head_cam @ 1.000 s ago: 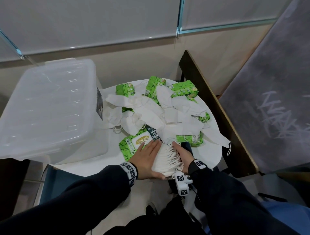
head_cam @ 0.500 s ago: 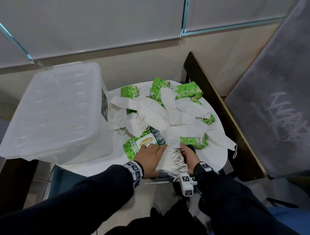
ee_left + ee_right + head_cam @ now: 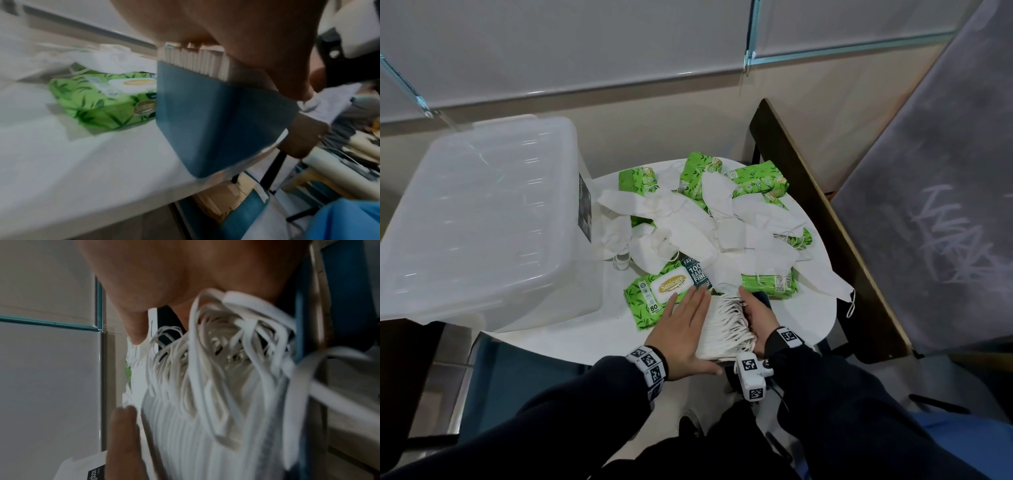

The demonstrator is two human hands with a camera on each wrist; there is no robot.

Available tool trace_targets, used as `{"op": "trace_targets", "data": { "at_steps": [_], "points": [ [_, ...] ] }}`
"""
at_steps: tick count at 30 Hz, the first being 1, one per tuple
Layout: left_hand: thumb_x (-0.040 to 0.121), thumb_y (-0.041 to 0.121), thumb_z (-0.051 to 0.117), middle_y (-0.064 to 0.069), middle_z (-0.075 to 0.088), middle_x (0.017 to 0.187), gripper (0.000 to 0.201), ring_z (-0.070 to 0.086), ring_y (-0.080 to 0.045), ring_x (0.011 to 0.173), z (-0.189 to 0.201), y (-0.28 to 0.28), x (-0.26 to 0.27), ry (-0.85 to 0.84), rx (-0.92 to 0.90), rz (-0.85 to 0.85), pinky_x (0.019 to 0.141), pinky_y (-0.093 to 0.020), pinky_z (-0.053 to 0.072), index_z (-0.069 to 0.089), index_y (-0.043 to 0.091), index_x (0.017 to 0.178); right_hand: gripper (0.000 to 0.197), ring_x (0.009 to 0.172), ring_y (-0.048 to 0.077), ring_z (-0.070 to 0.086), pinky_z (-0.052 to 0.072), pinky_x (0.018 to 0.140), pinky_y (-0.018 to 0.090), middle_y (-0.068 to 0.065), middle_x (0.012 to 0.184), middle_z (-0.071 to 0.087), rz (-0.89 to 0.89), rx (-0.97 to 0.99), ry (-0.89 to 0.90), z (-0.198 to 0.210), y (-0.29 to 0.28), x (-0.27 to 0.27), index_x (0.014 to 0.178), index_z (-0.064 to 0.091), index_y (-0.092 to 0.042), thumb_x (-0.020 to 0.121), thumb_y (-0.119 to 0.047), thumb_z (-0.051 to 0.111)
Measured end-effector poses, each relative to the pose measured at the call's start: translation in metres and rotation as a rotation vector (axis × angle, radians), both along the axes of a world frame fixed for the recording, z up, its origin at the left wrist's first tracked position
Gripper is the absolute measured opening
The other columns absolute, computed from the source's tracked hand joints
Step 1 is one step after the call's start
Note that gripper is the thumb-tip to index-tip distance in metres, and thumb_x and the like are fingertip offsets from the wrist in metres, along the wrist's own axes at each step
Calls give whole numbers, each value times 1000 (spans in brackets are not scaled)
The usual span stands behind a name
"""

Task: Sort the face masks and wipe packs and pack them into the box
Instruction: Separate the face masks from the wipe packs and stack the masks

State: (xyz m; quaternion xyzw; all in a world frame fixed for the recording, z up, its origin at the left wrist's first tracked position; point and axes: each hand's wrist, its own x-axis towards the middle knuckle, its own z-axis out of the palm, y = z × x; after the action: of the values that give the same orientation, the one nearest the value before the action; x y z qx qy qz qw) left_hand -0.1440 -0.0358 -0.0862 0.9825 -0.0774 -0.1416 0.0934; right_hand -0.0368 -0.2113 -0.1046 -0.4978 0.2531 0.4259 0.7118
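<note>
A white round bench (image 3: 544, 337) carries everything. The lidded clear box (image 3: 472, 219) sits left of the mask stack (image 3: 726, 322), nearer the left hand (image 3: 681, 329). Both hands, fingers straight, press the stack's sides, right hand (image 3: 758, 317) opposite; its long axis runs away from the person.
</note>
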Motion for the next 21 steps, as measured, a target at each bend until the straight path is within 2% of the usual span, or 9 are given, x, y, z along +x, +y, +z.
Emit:
{"op": "trace_targets", "data": {
  "at_steps": [3, 6, 7, 10, 12, 13, 15, 18, 21],
  "points": [
    [66, 104, 37, -2, -24, 168, 142, -24, -18, 154, 0, 6, -1, 33, -43, 69, 126, -50, -6, -22, 14, 159, 59, 108, 37, 71, 59, 81, 42, 23, 118, 72, -21, -44, 22, 5, -1, -1, 123, 67, 2, 92, -47, 68],
    [63, 104, 41, -1, -21, 169, 145, -22, -18, 155, 0, 13, 0, 42, -86, 61, 127, -49, -7, -21, 16, 159, 63, 104, 37, 72, 58, 89, 45, 19, 113, 74, 1, -164, 1, 12, -2, 2, 123, 68, -2, 85, -52, 74],
    [62, 104, 43, -1, -20, 169, 146, -21, -18, 155, 1, 18, 1, 43, -105, 63, 127, -48, -7, -21, 17, 159, 59, 98, 34, 73, 58, 88, 43, 16, 108, 75, 22, -204, -32, 18, -3, 2, 119, 68, -4, 84, -51, 75],
    [56, 99, 57, -1, -11, 171, 151, -4, -18, 157, 1, 37, -1, 86, -210, 73, 127, -37, -1, -17, 19, 161, 26, 87, 16, 64, 51, 77, 32, 6, 100, 68, 122, -285, -146, 47, -13, 2, 104, 64, -13, 97, -38, 65],
    [57, 96, 64, 2, -3, 171, 148, 6, -16, 155, 5, 46, -3, 155, -306, 106, 128, -36, 8, -12, 26, 162, 24, 103, 17, 59, 45, 94, 34, 4, 112, 61, 216, -330, -202, 66, -22, 5, 109, 60, -18, 97, -39, 63],
    [60, 94, 63, 4, 2, 171, 140, 11, -14, 155, 9, 50, -1, 176, -368, 148, 127, -38, 13, -9, 30, 162, 24, 109, 19, 56, 41, 103, 39, 5, 116, 60, 258, -351, -235, 76, -25, 9, 107, 60, -19, 97, -40, 64],
    [74, 86, 62, 4, 20, 167, 115, 25, -15, 150, 17, 59, 11, 137, -466, 284, 124, -40, 25, 9, 36, 162, 18, 113, 22, 57, 40, 105, 43, 5, 121, 62, 313, -367, -308, 98, -28, 20, 104, 64, -21, 97, -37, 64],
    [92, 54, 67, -3, 49, 147, 63, 52, -17, 127, 31, 86, 46, -48, -457, 547, 106, -31, 41, 49, 26, 146, 20, 118, 23, 62, 45, 94, 41, 5, 124, 69, 382, -340, -456, 127, -19, 47, 114, 70, -17, 98, -28, 64],
    [93, 30, 70, -7, 59, 132, 37, 60, -21, 112, 44, 117, 89, -117, -447, 824, 93, -28, 44, 64, 19, 128, 23, 114, 23, 67, 50, 96, 43, 4, 118, 73, 485, -279, -564, 147, 9, 81, 115, 72, -19, 96, -31, 65]
  ]
}}
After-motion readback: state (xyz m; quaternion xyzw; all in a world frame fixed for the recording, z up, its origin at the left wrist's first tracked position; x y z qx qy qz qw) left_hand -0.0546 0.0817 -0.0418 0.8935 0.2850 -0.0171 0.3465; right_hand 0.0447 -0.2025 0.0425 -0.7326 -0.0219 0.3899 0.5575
